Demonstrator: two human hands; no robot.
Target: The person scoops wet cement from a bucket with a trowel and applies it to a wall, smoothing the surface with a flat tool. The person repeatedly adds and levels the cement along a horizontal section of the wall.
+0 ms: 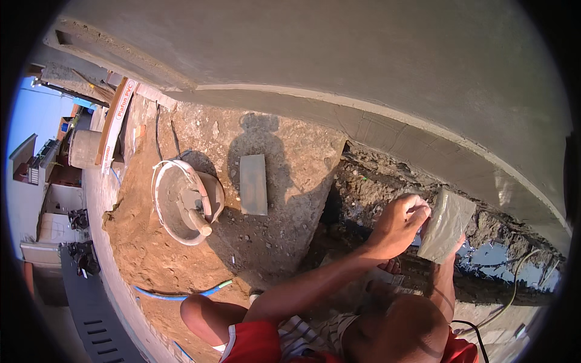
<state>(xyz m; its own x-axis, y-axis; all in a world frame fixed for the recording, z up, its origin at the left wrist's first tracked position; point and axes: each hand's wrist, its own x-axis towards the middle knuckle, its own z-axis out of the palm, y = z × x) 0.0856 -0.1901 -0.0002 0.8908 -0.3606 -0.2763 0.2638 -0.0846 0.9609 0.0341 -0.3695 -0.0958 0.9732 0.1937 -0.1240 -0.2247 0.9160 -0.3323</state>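
Note:
My right hand (458, 245) grips a grey, flat rectangular board (447, 225) from behind, and most of its fingers are hidden. The board is tilted, with a shiny, wet-looking face. Close to its left edge is my left hand (399, 224), its fingers curled together; whatever they may hold is too small to make out. Both hands are over a muddy trench (375, 187) at the foot of a grey plastered wall (387, 54). Away to the left, a bucket (158, 209) holds grey mortar and a trowel with a wooden handle (200, 222).
A grey rectangular block (253, 184) lies on the concrete slab (302, 157) beside the bucket. Sand (163, 266) spreads around it, crossed by a blue hose (181, 296). Water (496, 260) stands in the trench near a thin cable (514, 281). My bent knees are below.

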